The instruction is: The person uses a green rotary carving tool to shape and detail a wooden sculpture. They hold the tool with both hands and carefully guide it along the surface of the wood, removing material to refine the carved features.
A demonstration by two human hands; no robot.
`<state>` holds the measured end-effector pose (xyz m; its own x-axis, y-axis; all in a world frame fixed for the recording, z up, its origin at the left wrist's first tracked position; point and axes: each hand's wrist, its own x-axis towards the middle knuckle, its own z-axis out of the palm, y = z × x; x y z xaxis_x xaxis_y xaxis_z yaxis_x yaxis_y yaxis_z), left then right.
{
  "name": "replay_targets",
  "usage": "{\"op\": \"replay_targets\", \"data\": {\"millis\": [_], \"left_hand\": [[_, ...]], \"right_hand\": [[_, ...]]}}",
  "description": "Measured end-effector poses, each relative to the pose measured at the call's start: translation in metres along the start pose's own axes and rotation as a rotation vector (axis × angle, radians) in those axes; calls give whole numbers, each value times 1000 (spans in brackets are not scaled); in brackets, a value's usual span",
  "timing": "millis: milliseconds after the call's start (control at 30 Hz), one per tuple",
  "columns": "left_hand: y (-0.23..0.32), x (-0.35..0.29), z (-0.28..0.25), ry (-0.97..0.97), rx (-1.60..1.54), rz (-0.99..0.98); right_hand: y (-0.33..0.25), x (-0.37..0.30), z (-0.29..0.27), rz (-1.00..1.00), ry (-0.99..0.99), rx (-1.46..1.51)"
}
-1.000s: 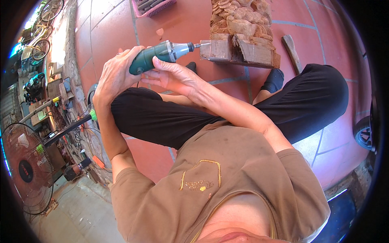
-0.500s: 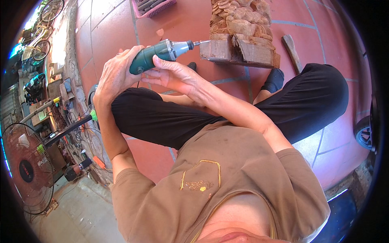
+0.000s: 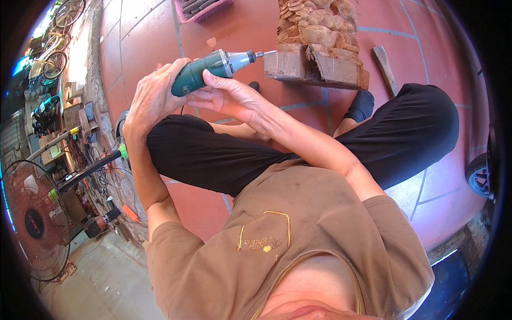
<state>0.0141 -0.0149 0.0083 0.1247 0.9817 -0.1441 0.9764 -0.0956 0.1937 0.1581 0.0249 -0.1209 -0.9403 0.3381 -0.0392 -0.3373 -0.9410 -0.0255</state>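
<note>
A green die grinder [image 3: 200,74] with a silver collar is held between my two hands, level and pointing right. My left hand [image 3: 153,98] wraps over its rear end. Against its lower side rests my right hand [image 3: 232,98], the thumb up on the body and the fingers reaching beneath it; some fingertips are hidden. The thin metal bit [image 3: 266,54] reaches the left side of a carved wooden block [image 3: 318,58], at the plain base. Whether it touches the wood I cannot tell. Rounded, layered carving covers the block's upper part.
On the red tiles, a wooden stick [image 3: 384,71] lies right of the block. A pink basket [image 3: 205,12] of dark tools stands at the far left. A fan [image 3: 36,221] and cluttered tools line the left side; a wheel [image 3: 478,176] sits at the right.
The grinder's front end has tilted slightly upward, so the bit points a little higher along the block's side. Both hands keep nearly the same hold.
</note>
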Motion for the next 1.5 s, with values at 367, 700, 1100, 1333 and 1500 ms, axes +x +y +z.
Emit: {"op": "replay_targets", "data": {"millis": [367, 700, 1100, 1333, 1500], "left_hand": [[1, -2, 1, 6, 6, -10], [4, -3, -2, -36, -3, -48], [4, 0, -1, 6, 19, -5], [2, -1, -1, -2, 6, -3], [3, -2, -1, -21, 5, -15]], "right_hand": [[1, -3, 2, 2, -6, -1], [5, -6, 4, 8, -15, 16], [0, -3, 3, -2, -7, -12], [2, -4, 4, 6, -7, 3], [5, -6, 4, 18, -10, 39]]}}
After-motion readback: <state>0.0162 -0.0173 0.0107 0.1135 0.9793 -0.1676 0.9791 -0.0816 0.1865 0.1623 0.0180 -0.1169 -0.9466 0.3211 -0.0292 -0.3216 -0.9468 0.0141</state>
